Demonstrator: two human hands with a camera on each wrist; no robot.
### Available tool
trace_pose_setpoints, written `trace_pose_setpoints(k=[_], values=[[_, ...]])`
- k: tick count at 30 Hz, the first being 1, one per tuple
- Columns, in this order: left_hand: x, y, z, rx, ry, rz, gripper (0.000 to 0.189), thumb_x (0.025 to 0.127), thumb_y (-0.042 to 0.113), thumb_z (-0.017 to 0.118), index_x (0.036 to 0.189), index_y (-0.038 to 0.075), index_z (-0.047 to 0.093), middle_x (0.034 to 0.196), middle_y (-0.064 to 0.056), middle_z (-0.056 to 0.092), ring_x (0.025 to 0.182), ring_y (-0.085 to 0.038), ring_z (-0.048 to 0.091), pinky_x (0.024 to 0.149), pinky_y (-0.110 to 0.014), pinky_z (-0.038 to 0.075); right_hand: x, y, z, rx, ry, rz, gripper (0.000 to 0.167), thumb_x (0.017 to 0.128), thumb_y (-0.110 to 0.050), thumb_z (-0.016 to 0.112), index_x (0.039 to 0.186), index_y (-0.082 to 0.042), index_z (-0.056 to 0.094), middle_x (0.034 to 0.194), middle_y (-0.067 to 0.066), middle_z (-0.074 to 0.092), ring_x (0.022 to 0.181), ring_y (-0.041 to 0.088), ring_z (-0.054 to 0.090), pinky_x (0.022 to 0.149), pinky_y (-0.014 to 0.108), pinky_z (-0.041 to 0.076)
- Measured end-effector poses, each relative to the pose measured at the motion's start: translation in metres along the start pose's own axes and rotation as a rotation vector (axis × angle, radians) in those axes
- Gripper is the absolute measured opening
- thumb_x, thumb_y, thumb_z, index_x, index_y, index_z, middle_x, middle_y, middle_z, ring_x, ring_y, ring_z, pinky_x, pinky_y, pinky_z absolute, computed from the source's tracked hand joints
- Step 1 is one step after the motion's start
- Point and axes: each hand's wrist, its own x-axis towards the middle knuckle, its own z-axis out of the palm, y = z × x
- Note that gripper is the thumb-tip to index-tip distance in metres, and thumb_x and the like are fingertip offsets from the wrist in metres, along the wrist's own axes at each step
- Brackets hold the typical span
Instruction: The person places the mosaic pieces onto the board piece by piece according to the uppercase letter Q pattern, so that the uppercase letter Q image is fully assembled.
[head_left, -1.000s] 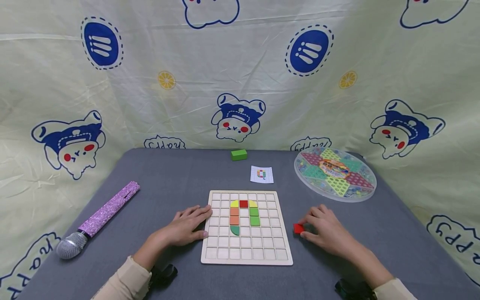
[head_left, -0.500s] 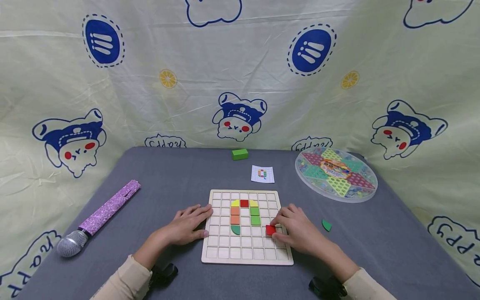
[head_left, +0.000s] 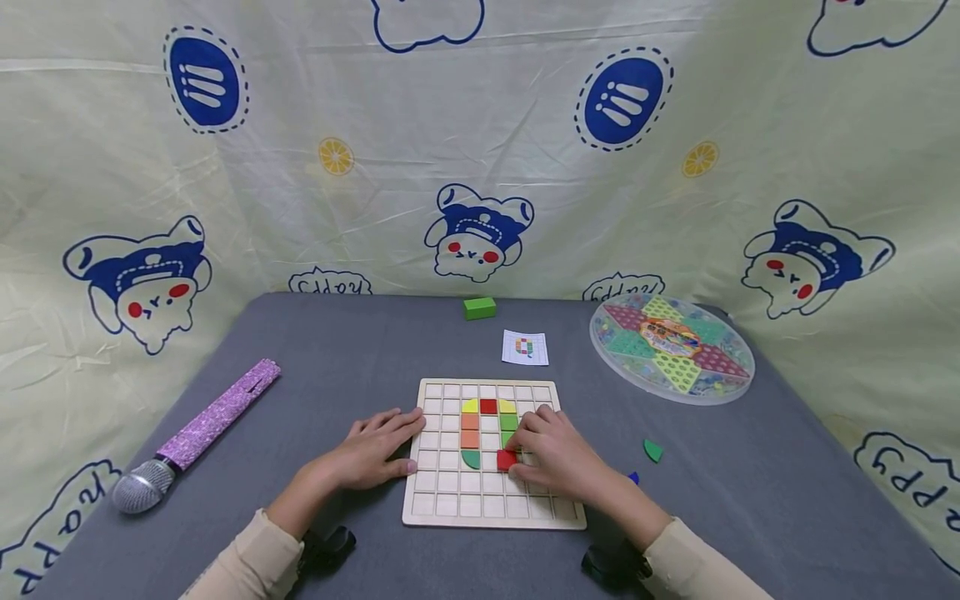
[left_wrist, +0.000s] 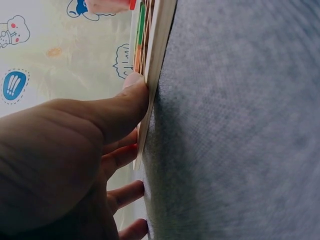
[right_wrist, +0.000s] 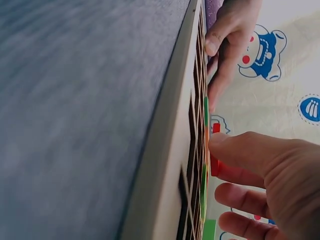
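Observation:
A pale wooden grid board [head_left: 442, 506] lies on the table. My left hand [head_left: 375, 450] rests along its left edge, fingers spread and thumb at the rim, as the left wrist view also shows. With thumb and forefinger, my right hand [head_left: 555, 454] pinches a red square tile [head_left: 506, 461] over the board, just below the two green square tiles [head_left: 508, 422]. On the grid sit two orange tiles [head_left: 469, 430], a green quarter-round tile [head_left: 471, 459], another red square tile [head_left: 488, 407] and two yellow curved tiles [head_left: 470, 407]. My right hand's fingers hide part of the green column.
A loose green quarter-round piece [head_left: 653, 451] and a partly hidden blue piece [head_left: 633, 477] lie right of the board. Behind it are a small pattern card [head_left: 525, 348] and a green block [head_left: 480, 309]. A round patterned box [head_left: 671, 350] stands back right; a glittery microphone [head_left: 202, 433] lies left.
My right hand has carried the red square tile leftward from the table onto the board, below the green tiles. This uncovered the green and blue loose pieces. My left hand has stayed put.

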Motion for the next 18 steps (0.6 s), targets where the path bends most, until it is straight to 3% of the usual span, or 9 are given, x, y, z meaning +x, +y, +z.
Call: trace_pose_setpoints(k=[18], values=[[0.0, 0.0, -0.001, 0.001, -0.002, -0.006, 0.066, 0.093, 0.036, 0.057, 0.149, 0.015, 0.03, 0.155, -0.004, 0.029, 0.144, -0.034, 0.021, 0.106, -0.059, 0.019, 0.014, -0.011, 0.006, -0.007, -0.041, -0.015, 0.014, 0.075, -0.029, 0.076, 0.086, -0.02, 0.073, 0.086, -0.005, 0.058, 0.087, 0.013, 0.042, 0.077, 0.033, 0.037]])
